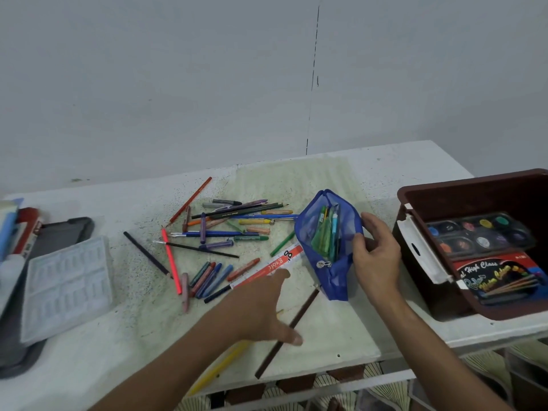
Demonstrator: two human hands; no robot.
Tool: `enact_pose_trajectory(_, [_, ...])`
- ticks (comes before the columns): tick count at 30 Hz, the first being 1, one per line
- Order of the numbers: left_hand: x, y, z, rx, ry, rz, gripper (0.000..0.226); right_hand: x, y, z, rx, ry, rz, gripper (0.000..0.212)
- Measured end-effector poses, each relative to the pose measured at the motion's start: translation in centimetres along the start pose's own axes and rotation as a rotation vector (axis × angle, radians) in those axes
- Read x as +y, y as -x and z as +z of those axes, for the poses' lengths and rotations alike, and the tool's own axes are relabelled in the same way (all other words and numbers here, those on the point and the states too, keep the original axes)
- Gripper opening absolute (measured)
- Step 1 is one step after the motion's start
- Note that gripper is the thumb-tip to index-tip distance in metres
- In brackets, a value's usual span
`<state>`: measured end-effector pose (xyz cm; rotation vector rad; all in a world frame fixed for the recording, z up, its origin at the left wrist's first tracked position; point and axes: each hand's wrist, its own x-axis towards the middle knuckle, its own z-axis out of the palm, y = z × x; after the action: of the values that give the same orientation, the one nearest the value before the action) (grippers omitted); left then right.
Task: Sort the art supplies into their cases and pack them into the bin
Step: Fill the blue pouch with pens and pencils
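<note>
A blue mesh pouch (329, 244), unzipped and showing green and blue pens inside, sits on the surface (98, 345) at centre-right, held by the right hand (375, 256). At its 7 o'clock, the left hand (264, 307) spreads wide above a brown pencil (299, 314).

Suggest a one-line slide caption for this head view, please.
Right hand holds the blue pouch open; left hand reaches over scattered pencils beside the brown bin.
</note>
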<state>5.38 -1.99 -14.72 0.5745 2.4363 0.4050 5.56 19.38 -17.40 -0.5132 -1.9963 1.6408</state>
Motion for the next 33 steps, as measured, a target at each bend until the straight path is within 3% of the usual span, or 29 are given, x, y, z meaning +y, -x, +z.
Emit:
enact_pose_trajectory(4, [-1.2,0.0,0.1,-0.009,0.068,0.029,0.097,-0.1,0.0,0.1,-0.002,-0.005,0.011,0.038])
enact_pose_trajectory(8, [-2.2,-0.6,-1.1,0.089,0.028,0.057,0.078,-0.3,-0.3,0.3,-0.002,-0.022,0.007,0.041])
enact_pose_trajectory(13, [-3.7,-1.4,-2.6,0.201,-0.072,-0.054,0.062,0.1,-1.2,0.5,0.081,-0.005,-0.028,0.04])
enact_pose_trajectory(18, [-2.5,-2.7,-3.4,0.339,-0.025,0.022,0.066,0.3,-1.0,-0.1,0.154,0.14,-0.055,0.04])
enact_pose_trajectory(22, [-1.7,-4.9,-3.1,0.271,-0.1,0.009,0.076,-0.2,-0.6,-0.3,0.121,0.223,-0.048,0.046])
enact_pose_trajectory(28, [-2.1,-5.7,-4.7,0.324,0.149,0.074,0.064,-1.0,-0.6,-0.2,-0.031,0.363,-0.19,0.045])
enact_pose_trajectory(33, [-1.9,-8.7,-7.8,0.449,0.292,0.135,0.066,-1.5,-0.7,-0.4,-0.051,0.301,-0.194,0.038])
